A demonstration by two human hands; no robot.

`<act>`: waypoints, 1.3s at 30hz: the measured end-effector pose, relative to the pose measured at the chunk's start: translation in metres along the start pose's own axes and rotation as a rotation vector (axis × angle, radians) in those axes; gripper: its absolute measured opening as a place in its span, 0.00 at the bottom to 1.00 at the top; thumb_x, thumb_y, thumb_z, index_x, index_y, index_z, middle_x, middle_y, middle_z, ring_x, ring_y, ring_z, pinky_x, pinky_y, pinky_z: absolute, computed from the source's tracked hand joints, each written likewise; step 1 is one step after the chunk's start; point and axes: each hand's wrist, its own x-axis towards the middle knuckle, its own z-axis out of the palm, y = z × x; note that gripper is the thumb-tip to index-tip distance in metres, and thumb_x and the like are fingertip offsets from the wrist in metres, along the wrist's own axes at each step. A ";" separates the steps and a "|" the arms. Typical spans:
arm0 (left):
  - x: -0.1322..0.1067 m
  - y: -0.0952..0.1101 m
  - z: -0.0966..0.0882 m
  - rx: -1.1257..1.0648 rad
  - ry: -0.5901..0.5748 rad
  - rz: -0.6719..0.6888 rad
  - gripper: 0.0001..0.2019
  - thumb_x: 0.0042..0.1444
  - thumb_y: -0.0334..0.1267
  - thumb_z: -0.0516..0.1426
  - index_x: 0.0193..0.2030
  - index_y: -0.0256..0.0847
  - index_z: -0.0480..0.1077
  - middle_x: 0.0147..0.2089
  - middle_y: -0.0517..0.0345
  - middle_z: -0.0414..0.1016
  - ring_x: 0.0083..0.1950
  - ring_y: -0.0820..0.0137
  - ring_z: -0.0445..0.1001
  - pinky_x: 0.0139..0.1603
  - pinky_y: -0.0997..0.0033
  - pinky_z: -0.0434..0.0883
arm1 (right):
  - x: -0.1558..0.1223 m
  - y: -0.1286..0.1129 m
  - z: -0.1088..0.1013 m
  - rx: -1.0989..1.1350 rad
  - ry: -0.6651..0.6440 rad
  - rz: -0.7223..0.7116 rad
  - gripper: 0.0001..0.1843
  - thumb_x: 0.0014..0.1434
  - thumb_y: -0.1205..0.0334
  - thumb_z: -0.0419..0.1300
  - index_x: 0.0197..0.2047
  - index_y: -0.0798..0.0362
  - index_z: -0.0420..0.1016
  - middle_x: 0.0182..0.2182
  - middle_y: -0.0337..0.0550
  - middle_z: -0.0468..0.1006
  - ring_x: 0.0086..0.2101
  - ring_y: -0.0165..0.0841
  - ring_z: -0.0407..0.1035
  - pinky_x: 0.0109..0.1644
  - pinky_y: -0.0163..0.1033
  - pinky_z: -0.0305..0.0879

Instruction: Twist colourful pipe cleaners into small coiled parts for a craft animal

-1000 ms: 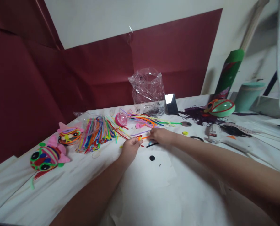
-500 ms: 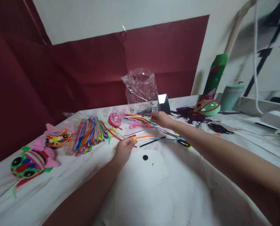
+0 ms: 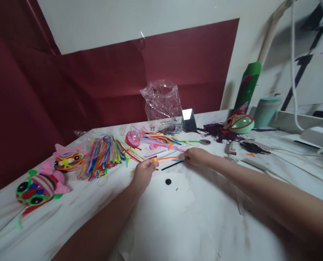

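My left hand (image 3: 143, 172) is closed in a pinch on a small coiled piece of yellow and orange pipe cleaner (image 3: 154, 159); red ends show beside it. Just to its right lies an orange pipe cleaner (image 3: 167, 158). My right hand (image 3: 195, 157) is low over the table with its fingers closed, at the ends of a black strip (image 3: 172, 165) and a pink pipe cleaner (image 3: 177, 149). What those fingers grip is hidden. A black disc (image 3: 168, 181) rests on white paper (image 3: 164, 217) in front of the hands.
Bundled pipe cleaners (image 3: 103, 156) and two colourful fish-like crafts (image 3: 39, 188) (image 3: 69, 157) lie left. A pink ball (image 3: 133, 138), clear plastic bag (image 3: 163, 103) and phone (image 3: 189, 120) stand behind. Right are purple tassels (image 3: 214, 132), a green balloon-like craft (image 3: 241, 124) and a cup (image 3: 267, 112).
My right hand has come down and nearer, from the loose pipe cleaners at the back to beside the black strip. The scissors seen there earlier are now covered. My left hand stays in place.
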 end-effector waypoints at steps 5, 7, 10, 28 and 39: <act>0.000 0.002 0.000 -0.035 0.038 -0.015 0.09 0.41 0.41 0.59 0.22 0.37 0.69 0.22 0.61 0.68 0.28 0.73 0.65 0.32 0.74 0.61 | 0.006 -0.004 -0.002 -0.023 0.034 0.030 0.10 0.52 0.65 0.52 0.31 0.53 0.74 0.31 0.48 0.77 0.30 0.35 0.70 0.28 0.33 0.55; 0.001 0.003 0.000 -0.086 0.060 -0.022 0.08 0.41 0.40 0.59 0.20 0.37 0.68 0.22 0.61 0.68 0.29 0.73 0.65 0.33 0.74 0.61 | 0.011 -0.007 -0.003 -0.040 0.055 0.041 0.10 0.52 0.65 0.52 0.30 0.55 0.74 0.31 0.50 0.77 0.30 0.36 0.70 0.27 0.33 0.55; 0.003 0.001 -0.001 -0.138 0.089 -0.028 0.08 0.42 0.39 0.58 0.20 0.36 0.67 0.24 0.61 0.69 0.30 0.74 0.65 0.33 0.74 0.61 | 0.023 -0.017 -0.006 -0.047 0.091 0.001 0.11 0.54 0.66 0.50 0.31 0.55 0.74 0.30 0.49 0.76 0.30 0.34 0.69 0.28 0.33 0.55; 0.005 0.009 -0.004 -0.295 0.142 -0.034 0.11 0.41 0.42 0.59 0.21 0.36 0.67 0.26 0.58 0.69 0.31 0.74 0.66 0.33 0.75 0.63 | 0.035 -0.067 -0.037 -0.026 0.461 -0.269 0.12 0.58 0.69 0.44 0.36 0.60 0.68 0.34 0.54 0.71 0.38 0.39 0.62 0.44 0.41 0.55; -0.024 0.032 0.011 -0.345 -0.019 0.036 0.11 0.43 0.44 0.58 0.23 0.37 0.67 0.22 0.60 0.66 0.25 0.75 0.63 0.30 0.73 0.62 | -0.036 -0.110 -0.031 1.035 0.164 -0.017 0.04 0.46 0.63 0.50 0.23 0.52 0.63 0.20 0.37 0.70 0.23 0.28 0.63 0.27 0.32 0.58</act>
